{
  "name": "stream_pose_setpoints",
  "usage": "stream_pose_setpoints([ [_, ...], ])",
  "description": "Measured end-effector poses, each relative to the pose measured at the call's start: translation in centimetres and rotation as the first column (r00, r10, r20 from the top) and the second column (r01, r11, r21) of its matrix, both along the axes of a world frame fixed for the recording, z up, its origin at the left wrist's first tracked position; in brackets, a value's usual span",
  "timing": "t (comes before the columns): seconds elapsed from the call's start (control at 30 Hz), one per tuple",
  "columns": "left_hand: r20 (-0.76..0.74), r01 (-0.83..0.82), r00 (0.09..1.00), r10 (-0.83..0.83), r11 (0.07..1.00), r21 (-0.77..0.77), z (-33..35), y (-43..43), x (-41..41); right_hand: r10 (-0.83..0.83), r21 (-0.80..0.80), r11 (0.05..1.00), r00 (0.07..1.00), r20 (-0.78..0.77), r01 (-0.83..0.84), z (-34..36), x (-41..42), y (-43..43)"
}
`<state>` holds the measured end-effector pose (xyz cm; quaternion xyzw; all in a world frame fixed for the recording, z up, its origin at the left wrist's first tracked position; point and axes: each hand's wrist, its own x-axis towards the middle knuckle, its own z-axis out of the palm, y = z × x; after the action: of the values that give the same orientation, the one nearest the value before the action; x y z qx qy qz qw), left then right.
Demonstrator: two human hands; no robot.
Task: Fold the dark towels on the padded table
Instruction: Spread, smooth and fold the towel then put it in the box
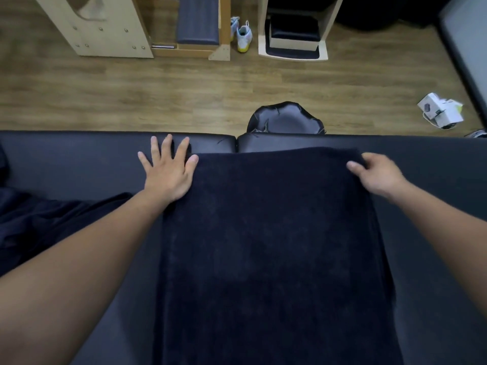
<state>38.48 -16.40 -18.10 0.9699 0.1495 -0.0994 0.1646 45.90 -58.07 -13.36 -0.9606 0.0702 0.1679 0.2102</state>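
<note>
Dark towel spread lengthwise on the counter, its far edge at 12 o'clock. Left hand lies flat and splayed at the far-left corner, gripping nothing; right hand pinches the far-right corner. More dark cloth lies bunched at 9 o'clock. The fabric looks soft, limp and light; corners likely give the best hold
</note>
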Motion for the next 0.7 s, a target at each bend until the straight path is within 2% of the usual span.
stream_pose_setpoints([
  [0.1, 0.134, -0.233, 0.965, 0.227, 0.972, 0.029, 1.5, 0.1, -1.6, -0.083, -0.003, 0.996, 0.996, 0.017, 0.084, -0.3, 0.9, -0.1],
  [0.17, 0.026, -0.320, 0.947, 0.320, 0.947, 0.029, 1.7, 0.1, -3.3, -0.119, -0.005, 0.993, 0.993, -0.009, 0.119, -1.4, 0.7, 0.1],
  [0.23, -0.100, -0.348, 0.933, 0.345, 0.937, -0.016, 1.3, 0.0, -4.6, -0.152, 0.011, 0.988, 0.988, 0.033, 0.152, -1.9, 0.1, 0.5],
  [0.33, -0.074, -0.385, 0.922, 0.379, 0.917, -0.102, 1.3, -0.7, -5.0, -0.249, -0.017, 0.968, 0.963, 0.100, 0.251, -1.2, -2.8, 0.3],
  [0.4, -0.035, -0.380, 0.925, 0.379, 0.917, -0.120, 1.4, -0.7, -4.9, -0.231, -0.104, 0.967, 0.973, 0.011, 0.231, -1.4, -5.5, -0.8],
  [0.47, -0.008, -0.363, 0.931, 0.364, 0.926, -0.108, 1.7, -0.3, -4.3, -0.152, -0.182, 0.975, 0.978, -0.145, 0.125, -1.6, -6.9, -1.7],
  [0.53, 0.035, -0.332, 0.942, 0.334, 0.941, -0.062, 2.1, 0.1, -3.0, -0.148, -0.157, 0.980, 0.977, -0.155, 0.124, -1.3, -5.7, -1.6],
  [0.63, 0.116, -0.311, 0.938, 0.326, 0.942, -0.125, 2.1, 0.7, 1.7, -0.239, -0.074, 0.969, 0.971, -0.005, 0.238, -1.3, -0.8, -0.5],
  [0.7, 0.187, -0.360, 0.888, 0.420, 0.888, -0.285, 2.2, 1.5, 5.9, -0.400, 0.187, 0.906, 0.913, 0.082, 0.380, -1.6, 2.9, 0.6],
])
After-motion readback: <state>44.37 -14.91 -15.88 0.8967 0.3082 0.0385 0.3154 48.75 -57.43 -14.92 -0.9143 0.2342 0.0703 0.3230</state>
